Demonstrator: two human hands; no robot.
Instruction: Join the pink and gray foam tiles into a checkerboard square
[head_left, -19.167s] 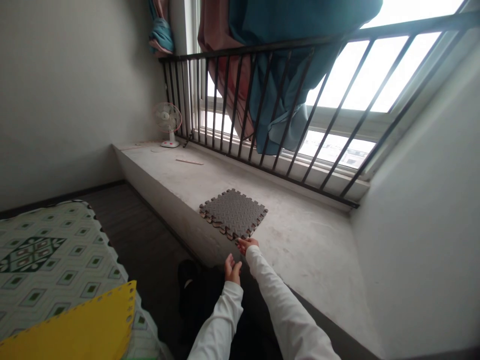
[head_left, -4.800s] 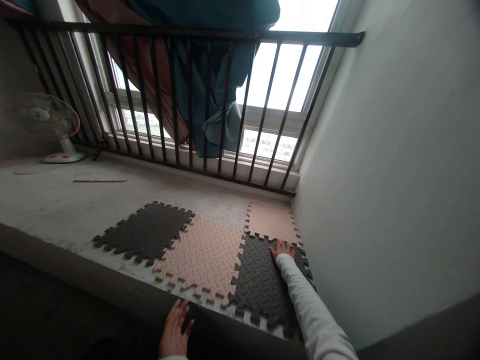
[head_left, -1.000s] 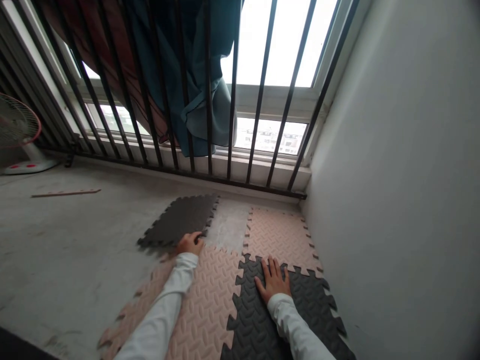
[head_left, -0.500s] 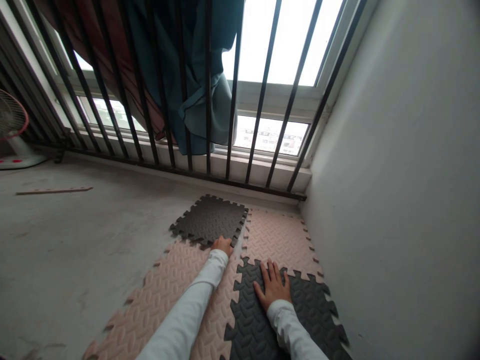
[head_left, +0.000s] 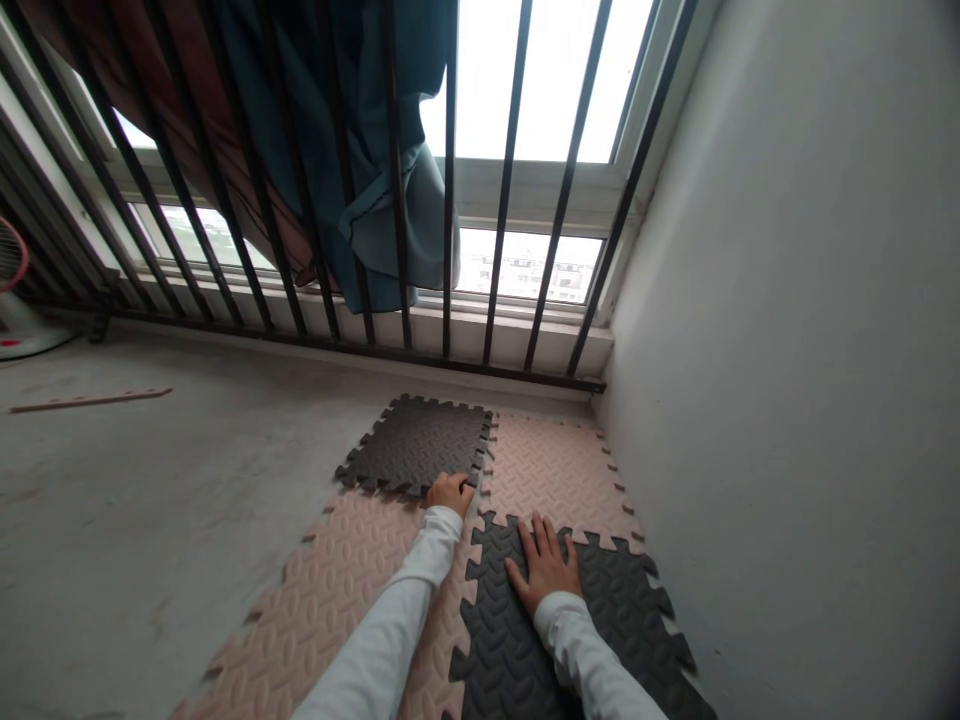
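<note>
Interlocking foam mat tiles lie on the concrete ledge (head_left: 150, 520) by the right wall. My left hand (head_left: 450, 492) is closed on the near right corner of a dark grey tile (head_left: 416, 445), which sits beside a far pink tile (head_left: 551, 470). My right hand (head_left: 546, 568) lies flat, fingers spread, on a near dark tile (head_left: 570, 630). A near pink tile (head_left: 337, 610) lies under my left sleeve, left of that dark tile.
A black barred railing (head_left: 450, 190) fronts the window, with teal and red-brown cloth (head_left: 352, 150) draped behind it. A white wall (head_left: 787, 350) closes the right side. A thin wooden strip (head_left: 90, 400) and a fan's base (head_left: 22, 335) sit at far left.
My left hand has slid the dark grey tile rightward until it sits against the far pink tile. My right hand has stayed flat on the near dark tile.
</note>
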